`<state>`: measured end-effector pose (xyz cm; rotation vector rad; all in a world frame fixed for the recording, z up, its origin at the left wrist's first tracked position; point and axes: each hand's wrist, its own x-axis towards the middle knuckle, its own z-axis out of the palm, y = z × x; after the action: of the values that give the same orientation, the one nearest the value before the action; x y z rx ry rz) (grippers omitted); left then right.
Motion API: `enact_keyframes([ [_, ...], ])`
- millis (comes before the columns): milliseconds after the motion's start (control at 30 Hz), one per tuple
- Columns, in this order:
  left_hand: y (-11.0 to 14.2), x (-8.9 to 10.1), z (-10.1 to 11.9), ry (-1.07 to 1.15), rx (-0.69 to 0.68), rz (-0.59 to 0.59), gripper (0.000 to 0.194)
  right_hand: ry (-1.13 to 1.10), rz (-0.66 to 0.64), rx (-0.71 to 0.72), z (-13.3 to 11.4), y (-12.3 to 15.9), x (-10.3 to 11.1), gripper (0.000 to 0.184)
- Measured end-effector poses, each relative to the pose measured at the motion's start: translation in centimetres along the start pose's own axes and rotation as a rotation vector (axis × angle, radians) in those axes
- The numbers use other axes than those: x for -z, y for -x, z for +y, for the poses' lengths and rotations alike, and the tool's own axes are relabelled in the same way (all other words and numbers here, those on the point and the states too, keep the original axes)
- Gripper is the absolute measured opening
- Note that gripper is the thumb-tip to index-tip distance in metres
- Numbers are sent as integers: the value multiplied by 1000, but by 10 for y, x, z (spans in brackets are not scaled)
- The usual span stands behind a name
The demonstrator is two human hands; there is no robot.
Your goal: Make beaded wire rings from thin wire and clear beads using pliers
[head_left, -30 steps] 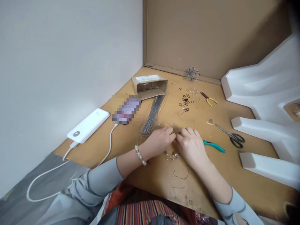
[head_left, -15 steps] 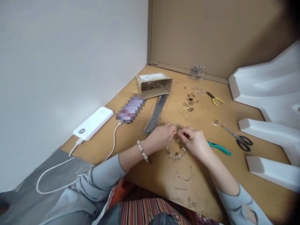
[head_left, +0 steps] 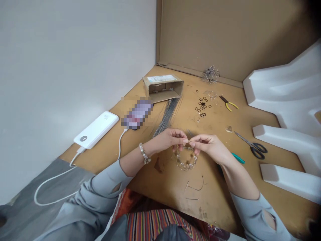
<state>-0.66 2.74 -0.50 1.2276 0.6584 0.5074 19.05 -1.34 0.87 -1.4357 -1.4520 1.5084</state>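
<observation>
A ring of thin wire with clear beads (head_left: 187,166) hangs or rests just below my fingertips. My left hand (head_left: 175,138) pinches the far side of the ring between thumb and forefinger. Touching it at the fingertips, my right hand (head_left: 209,144) is closed in a pinch at the same spot. The exact bit of wire between the fingers is too small to see. Teal-handled pliers (head_left: 238,158) lie partly hidden under my right hand and wrist. Several short wire pieces (head_left: 197,188) lie nearer to me on the table.
A bundle of straight wires (head_left: 165,117) lies before an open cardboard box (head_left: 164,95). Dark small rings (head_left: 202,106), yellow-handled pliers (head_left: 229,103) and scissors (head_left: 255,149) lie beyond and right. A phone (head_left: 137,113) and white power bank (head_left: 96,130) are left; white foam (head_left: 278,134) stands right.
My left hand has turned so its thumb and fingers now show, and both hands' fingertips have come together over the ring's far side. The view has shifted slightly.
</observation>
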Motion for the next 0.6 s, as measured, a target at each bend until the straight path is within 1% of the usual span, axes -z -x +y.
enact_keyframes([
  [100,-1,0,-1,-37,22,-7,18,11,1,-7,2,-2,-1,30],
  [200,-3,0,-5,-60,5,-9,18,35,13,-1,6,-3,-4,32],
  [333,-4,-2,-12,-73,-43,18,20,113,104,83,8,-2,-11,28],
  [400,-4,-4,-14,-53,-68,43,20,100,132,104,6,-2,-14,27],
  [533,-4,-8,-14,2,-128,94,23,0,113,45,0,-1,-14,32],
  [600,-5,-8,-13,13,-149,99,24,-29,108,17,-2,-1,-13,33],
])
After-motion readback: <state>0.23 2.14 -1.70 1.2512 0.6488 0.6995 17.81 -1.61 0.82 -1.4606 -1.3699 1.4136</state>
